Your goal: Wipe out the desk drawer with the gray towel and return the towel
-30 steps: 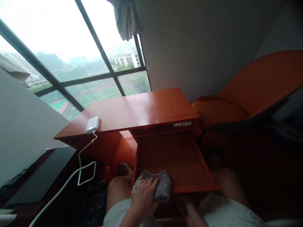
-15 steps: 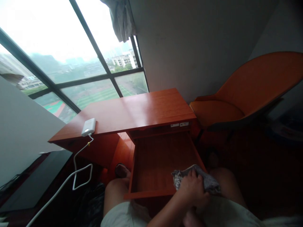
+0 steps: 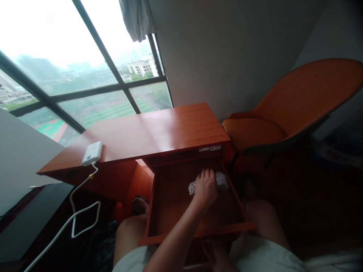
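Wiping the drawer
Left hand (image 3: pixel 205 187) presses cloth (image 3: pixel 219 180) at drawer (image 3: pixel 170 196) back; front unreached. Right hand (image 3: pixel 215 251) below, fingers unclear.

Grey speckled cloth (image 3: pixel 220 180) in a reddish-orange drawer (image 3: pixel 170 196), white charger (image 3: pixel 92 153), orange chair (image 3: pixel 297 109)

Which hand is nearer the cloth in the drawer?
Left. The left hand presses on the cloth in the far right part of the open drawer. The right hand is below the drawer front, apart from it.
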A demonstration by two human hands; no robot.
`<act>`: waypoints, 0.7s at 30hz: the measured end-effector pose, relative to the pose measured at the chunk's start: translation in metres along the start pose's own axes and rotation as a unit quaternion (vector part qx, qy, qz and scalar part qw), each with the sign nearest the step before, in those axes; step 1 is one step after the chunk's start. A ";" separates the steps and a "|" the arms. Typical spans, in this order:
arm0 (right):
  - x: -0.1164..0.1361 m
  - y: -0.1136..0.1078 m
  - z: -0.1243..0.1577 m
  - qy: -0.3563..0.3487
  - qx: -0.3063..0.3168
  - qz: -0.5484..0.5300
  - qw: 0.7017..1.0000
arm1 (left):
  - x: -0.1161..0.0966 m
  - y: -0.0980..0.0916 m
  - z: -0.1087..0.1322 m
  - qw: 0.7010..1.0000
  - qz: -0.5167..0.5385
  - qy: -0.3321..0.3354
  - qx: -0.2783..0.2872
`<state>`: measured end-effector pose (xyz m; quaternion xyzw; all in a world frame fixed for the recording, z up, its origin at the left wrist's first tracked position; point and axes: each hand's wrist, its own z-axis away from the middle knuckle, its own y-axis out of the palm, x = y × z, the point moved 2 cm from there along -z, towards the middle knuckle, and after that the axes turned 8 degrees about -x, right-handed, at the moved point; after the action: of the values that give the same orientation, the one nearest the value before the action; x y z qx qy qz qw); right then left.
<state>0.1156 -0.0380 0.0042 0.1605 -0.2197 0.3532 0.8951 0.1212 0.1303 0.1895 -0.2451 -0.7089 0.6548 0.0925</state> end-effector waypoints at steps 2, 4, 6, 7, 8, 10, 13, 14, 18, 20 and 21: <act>0.000 0.001 0.000 0.017 -0.010 -0.006 1.000 | -0.002 -0.003 0.002 0.998 -0.012 0.054 -0.010; 0.001 0.002 0.000 0.030 -0.018 -0.008 0.999 | -0.005 0.006 0.014 0.992 -0.015 0.113 0.050; 0.001 0.002 0.000 0.038 -0.024 -0.008 0.999 | -0.004 0.020 0.029 0.976 -0.003 0.165 0.141; 0.000 0.001 0.000 0.040 -0.027 -0.010 0.999 | -0.002 0.026 0.036 0.966 0.007 0.190 0.176; -0.001 0.001 0.000 0.042 -0.032 -0.011 0.999 | 0.001 0.031 0.042 0.957 0.018 0.212 0.196; -0.003 0.000 -0.002 0.043 -0.045 -0.015 0.998 | 0.008 0.037 0.047 0.949 0.031 0.243 0.197; -0.007 0.002 -0.007 0.048 -0.066 -0.010 0.997 | 0.016 0.044 0.045 0.951 0.027 0.252 0.175; -0.007 0.003 -0.009 0.050 -0.070 -0.006 0.996 | 0.017 0.047 0.043 0.955 0.023 0.245 0.168; -0.005 0.005 -0.010 0.053 -0.079 0.015 0.995 | 0.017 0.063 0.035 0.971 0.018 0.205 0.121; -0.001 0.001 -0.004 0.041 -0.079 0.024 0.996 | 0.020 0.072 0.026 0.977 0.027 0.185 0.099; 0.000 -0.002 0.000 0.032 -0.077 0.027 0.996 | 0.023 0.075 0.019 0.980 0.033 0.175 0.091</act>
<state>0.1169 -0.0389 0.0045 0.0733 -0.2218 0.3642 0.9016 0.1099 0.1257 0.1094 -0.3702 -0.6106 0.6661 0.2155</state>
